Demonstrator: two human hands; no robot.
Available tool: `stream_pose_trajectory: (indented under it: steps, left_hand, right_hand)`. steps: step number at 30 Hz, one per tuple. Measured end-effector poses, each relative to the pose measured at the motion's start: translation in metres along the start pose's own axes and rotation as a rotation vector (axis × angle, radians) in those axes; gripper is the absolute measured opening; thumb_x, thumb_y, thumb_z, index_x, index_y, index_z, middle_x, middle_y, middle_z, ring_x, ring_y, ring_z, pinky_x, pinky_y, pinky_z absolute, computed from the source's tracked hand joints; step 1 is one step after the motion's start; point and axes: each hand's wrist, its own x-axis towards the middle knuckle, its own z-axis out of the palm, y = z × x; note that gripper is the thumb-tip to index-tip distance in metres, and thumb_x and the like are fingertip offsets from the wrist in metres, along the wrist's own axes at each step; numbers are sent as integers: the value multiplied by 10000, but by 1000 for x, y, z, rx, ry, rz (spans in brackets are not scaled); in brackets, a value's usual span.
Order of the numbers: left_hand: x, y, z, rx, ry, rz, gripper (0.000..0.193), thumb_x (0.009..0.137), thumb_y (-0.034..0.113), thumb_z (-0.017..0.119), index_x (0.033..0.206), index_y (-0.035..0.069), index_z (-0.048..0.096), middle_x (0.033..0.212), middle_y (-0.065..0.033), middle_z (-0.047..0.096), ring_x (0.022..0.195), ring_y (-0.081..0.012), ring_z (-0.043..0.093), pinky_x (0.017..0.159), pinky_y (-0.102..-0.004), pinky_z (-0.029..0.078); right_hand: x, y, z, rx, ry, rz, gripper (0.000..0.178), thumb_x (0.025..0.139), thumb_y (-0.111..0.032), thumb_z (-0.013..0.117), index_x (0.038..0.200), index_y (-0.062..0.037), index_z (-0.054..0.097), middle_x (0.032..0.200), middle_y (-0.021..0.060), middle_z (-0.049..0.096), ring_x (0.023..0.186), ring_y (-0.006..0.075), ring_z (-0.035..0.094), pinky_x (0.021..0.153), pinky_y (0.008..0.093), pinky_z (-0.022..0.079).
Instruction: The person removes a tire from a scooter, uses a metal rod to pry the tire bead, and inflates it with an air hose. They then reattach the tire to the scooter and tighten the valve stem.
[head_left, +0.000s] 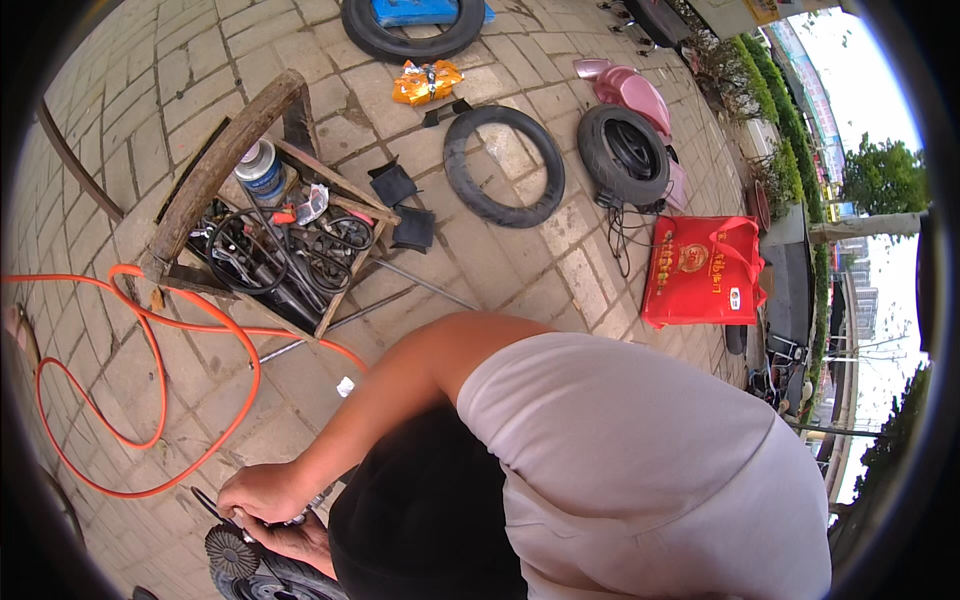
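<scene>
My right hand (pixel 262 490) is low on the left, its fingers curled around something I cannot make out. Just below and touching it is my left hand (pixel 308 545), also closed, its wrist partly hidden by my black trouser leg (pixel 420 510). Small shiny metal parts show between the two hands. Beside them is a dark round ribbed disc (pixel 232 552), with a thin black cable (pixel 205 500) curving above it. A wheel with a black tyre (pixel 222 585) lies under the hands, cut off by the lower edge.
A wooden toolbox (pixel 345 182) full of tools and a can (pixel 260 172) stands ahead. An orange hose (pixel 255 375) loops across the paving at left. Farther off lie a tyre (pixel 553 165), stacked tyres (pixel 597 150), a red bag (pixel 665 300), pink panels (pixel 635 95) and an orange packet (pixel 415 90).
</scene>
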Motion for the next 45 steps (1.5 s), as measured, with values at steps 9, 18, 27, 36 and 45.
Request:
stream_pose_trajectory:
  steps: [9,18,27,36,45]
  left_hand:
    - [18,-10,6,-65,-73,-96,404,909,380,573,1154,61,599,1134,-59,609,1045,-182,610,879,-348,524]
    - [-5,-13,15,-86,-259,-72,272,878,257,635,1021,26,625,858,-55,644,773,-154,609,696,-299,502]
    - [-2,-1,2,-306,-61,18,281,889,262,667,900,-2,573,667,-116,601,556,-212,602,527,-325,525]
    - [2,-6,20,-98,240,200,607,907,609,580,901,2,591,706,-65,596,641,-157,579,603,-310,492]
    - [-12,-7,2,229,107,366,618,924,588,563,826,-20,610,689,-60,587,666,-150,541,639,-340,468]
  right_hand:
    - [24,23,-6,116,-84,140,366,823,-102,500,1145,68,544,1176,225,546,1104,349,559,928,381,458]
    - [61,19,1,652,-57,835,208,857,-241,522,893,-40,564,834,70,478,737,161,437,623,377,394]
    - [5,-14,-45,-320,-416,303,653,837,-222,724,1382,-6,437,1308,167,528,1065,257,604,875,374,515]
    - [-14,-26,-29,-507,-715,181,986,761,-15,762,1526,23,141,1168,181,555,777,185,604,704,293,497]
    - [-8,-16,-11,-542,-646,133,834,724,-143,778,1396,28,316,1042,230,617,927,328,648,806,385,493]
